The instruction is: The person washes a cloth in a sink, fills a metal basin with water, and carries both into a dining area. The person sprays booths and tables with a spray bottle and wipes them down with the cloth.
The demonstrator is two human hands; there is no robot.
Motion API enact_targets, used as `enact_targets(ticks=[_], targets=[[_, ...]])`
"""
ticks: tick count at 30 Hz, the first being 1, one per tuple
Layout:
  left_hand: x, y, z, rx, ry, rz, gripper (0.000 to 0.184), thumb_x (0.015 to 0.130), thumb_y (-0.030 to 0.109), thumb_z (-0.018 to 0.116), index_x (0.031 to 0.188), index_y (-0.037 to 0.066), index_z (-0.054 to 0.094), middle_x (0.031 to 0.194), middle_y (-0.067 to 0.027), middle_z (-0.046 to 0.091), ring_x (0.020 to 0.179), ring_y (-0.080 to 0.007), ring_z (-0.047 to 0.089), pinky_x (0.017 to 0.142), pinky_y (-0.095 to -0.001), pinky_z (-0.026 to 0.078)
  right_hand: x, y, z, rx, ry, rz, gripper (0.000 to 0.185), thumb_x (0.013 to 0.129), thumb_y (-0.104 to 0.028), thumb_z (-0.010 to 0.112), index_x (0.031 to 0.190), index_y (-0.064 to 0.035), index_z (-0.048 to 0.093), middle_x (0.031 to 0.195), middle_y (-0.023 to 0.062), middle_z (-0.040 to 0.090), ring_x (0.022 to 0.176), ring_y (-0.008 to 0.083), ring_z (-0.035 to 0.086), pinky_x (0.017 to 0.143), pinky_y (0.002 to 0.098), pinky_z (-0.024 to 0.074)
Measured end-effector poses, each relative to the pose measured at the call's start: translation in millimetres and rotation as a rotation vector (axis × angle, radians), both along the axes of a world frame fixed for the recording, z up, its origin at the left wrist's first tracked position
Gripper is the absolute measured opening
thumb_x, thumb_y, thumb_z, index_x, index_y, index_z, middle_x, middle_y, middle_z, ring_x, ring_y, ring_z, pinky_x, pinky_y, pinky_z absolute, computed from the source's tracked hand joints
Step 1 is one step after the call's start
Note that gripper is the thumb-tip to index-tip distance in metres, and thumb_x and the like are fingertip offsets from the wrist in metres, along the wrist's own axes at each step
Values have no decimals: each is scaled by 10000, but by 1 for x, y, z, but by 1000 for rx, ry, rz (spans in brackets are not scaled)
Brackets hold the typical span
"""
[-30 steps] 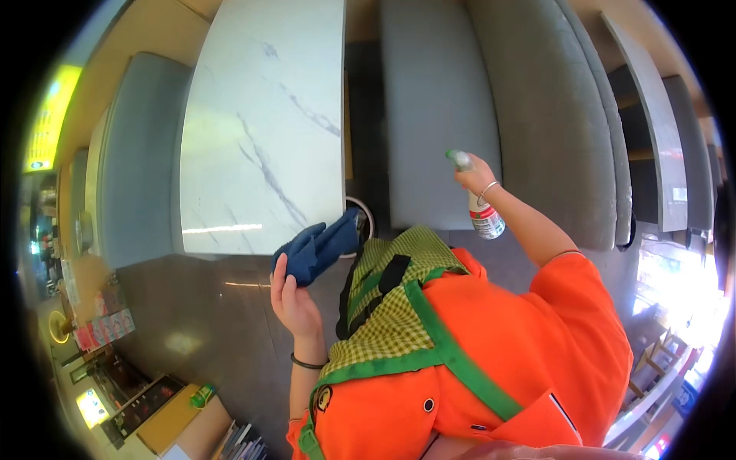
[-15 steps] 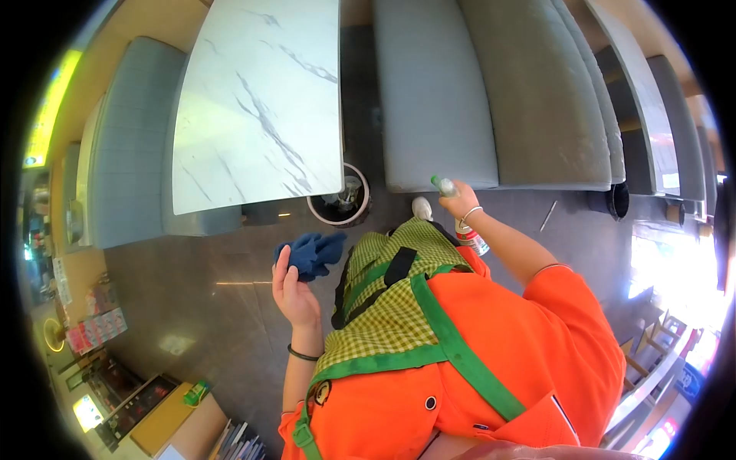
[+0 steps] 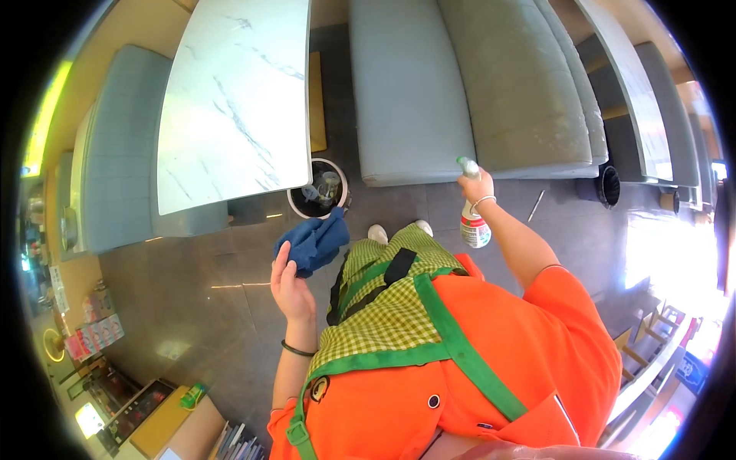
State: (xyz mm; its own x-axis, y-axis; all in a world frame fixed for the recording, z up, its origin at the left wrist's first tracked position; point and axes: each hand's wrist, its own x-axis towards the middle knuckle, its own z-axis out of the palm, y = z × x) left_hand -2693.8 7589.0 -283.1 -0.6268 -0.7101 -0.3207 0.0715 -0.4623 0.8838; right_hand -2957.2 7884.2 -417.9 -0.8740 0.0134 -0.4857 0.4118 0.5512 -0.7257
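Note:
A crumpled dark blue cloth [image 3: 312,242] is held in the fingers of my left hand [image 3: 291,290], over the floor just below the trash bin. My right hand [image 3: 477,186] is closed round the neck of a spray bottle [image 3: 475,230] with a red and white label and a green-tipped nozzle. The bottle hangs upright by the front end of the grey bench seat [image 3: 414,100]. To the left of that bench stands a white marble-patterned table [image 3: 230,107].
A round trash bin [image 3: 343,173] with litter inside stands at the table's near corner. Another grey bench [image 3: 126,146] lies left of the table. A second, black bin [image 3: 608,186] sits by the right-hand table [image 3: 625,84]. A thin white stick [image 3: 536,205] lies on the floor.
The table, bench and bin have shifted left and slightly up in view. The spray bottle has swung out to the right, showing its label. The cloth hangs more spread out.

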Motion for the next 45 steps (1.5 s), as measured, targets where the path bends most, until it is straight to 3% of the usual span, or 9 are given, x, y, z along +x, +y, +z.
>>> enact_targets(ticks=[5, 8, 20, 24, 26, 33, 41, 43, 45], targets=[[2, 30, 4, -12, 12, 44, 347, 827, -23, 402, 1157, -74, 497, 1147, -88, 461, 1094, -206, 458, 941, -330, 360, -25, 7, 8, -133, 9, 68, 237, 658, -155, 637, 843, -25, 566, 647, 51, 573, 502, 155, 546, 521, 295, 458], [4, 46, 5, -48, -4, 53, 348, 827, -26, 401, 1158, -70, 497, 1150, -91, 457, 1095, -208, 455, 941, -329, 357, -41, -1, 2, -250, 82, 185, 229, 657, -163, 626, 820, -12, 570, 640, 71, 581, 521, 170, 563, 537, 298, 458], [-11, 80, 5, -53, -57, 108, 358, 822, -35, 391, 1165, -74, 486, 1165, -101, 475, 1074, -199, 471, 940, -314, 355, -106, -16, 20, -38, 169, 253, 275, 679, -256, 616, 777, 1, 604, 592, 117, 583, 533, 201, 575, 571, 333, 459], [-10, 84, 0, -112, -105, 160, 383, 827, 32, 401, 1185, -91, 456, 1181, -187, 496, 1077, -253, 492, 922, -347, 377, -131, -15, 34, -22, 197, 120, 307, 680, -288, 624, 797, -5, 615, 668, 150, 604, 555, 221, 593, 600, 351, 463], [-11, 87, 4, -89, -91, 175, 369, 826, 6, 398, 1177, -83, 468, 1162, -141, 492, 1075, -226, 481, 930, -336, 367, -135, -11, 31, -17, 159, 78, 308, 679, -289, 625, 807, -9, 619, 695, 164, 608, 559, 231, 597, 603, 357, 464], [-14, 89, 8, -70, -83, 238, 359, 831, 4, 403, 1174, -71, 480, 1150, -93, 485, 1075, -199, 467, 916, -324, 370, -128, 14, 9, 111, 27, 265, 353, 668, -288, 612, 881, -6, 619, 820, 202, 620, 796, 350, 584, 729, 399, 457], [-12, 91, 7, -61, -99, 265, 367, 828, 15, 402, 1175, -79, 473, 1127, -111, 491, 1051, -202, 484, 907, -322, 377, -207, 22, -23, 86, 263, 54, 377, 672, -324, 635, 884, -13, 613, 860, 194, 623, 834, 345, 587, 733, 389, 457], [-12, 89, 5, -63, -93, 258, 371, 826, 17, 401, 1176, -83, 469, 1133, -118, 488, 1050, -204, 484, 908, -323, 377, -214, 1, 50, -96, 156, -7, 402, 673, -329, 647, 917, -10, 617, 877, 189, 626, 846, 325, 595, 754, 375, 454], [-9, 88, 5, -51, -104, 248, 378, 821, 21, 399, 1178, -86, 461, 1151, -130, 485, 1053, -212, 485, 911, -329, 377, -246, -6, 48, -38, 539, 69, 425, 671, -342, 663, 925, -4, 618, 864, 184, 632, 831, 309, 606, 755, 368, 457]])
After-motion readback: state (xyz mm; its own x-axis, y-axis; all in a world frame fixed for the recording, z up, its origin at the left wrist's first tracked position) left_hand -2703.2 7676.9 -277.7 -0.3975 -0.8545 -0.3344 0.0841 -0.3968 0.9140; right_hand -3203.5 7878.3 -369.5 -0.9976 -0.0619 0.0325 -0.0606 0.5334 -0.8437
